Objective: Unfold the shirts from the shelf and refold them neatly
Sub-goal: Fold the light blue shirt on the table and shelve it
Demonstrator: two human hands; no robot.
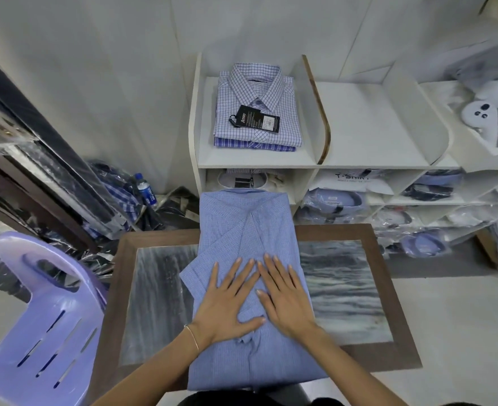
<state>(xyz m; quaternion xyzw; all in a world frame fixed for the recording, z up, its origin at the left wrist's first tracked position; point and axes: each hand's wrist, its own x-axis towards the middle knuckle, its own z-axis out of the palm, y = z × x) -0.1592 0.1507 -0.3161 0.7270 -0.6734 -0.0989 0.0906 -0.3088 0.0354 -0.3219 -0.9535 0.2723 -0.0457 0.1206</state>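
Note:
A light blue fine-checked shirt (241, 224) lies back side up on the small table (341, 288), both sides and sleeves folded in to the middle. My left hand (227, 303) and my right hand (285, 297) press flat on its centre, fingers straight and spread, side by side. On the top shelf (359, 127) of the white rack sits a stack of two folded checked shirts (256, 109), the upper one white with a blue grid and a black tag.
A lilac plastic chair (42, 317) stands at the left of the table. Packaged shirts in plastic fill the lower shelf compartments (344, 197) and lie on the floor at right. Bagged clothes and a water bottle (145, 190) sit at the left.

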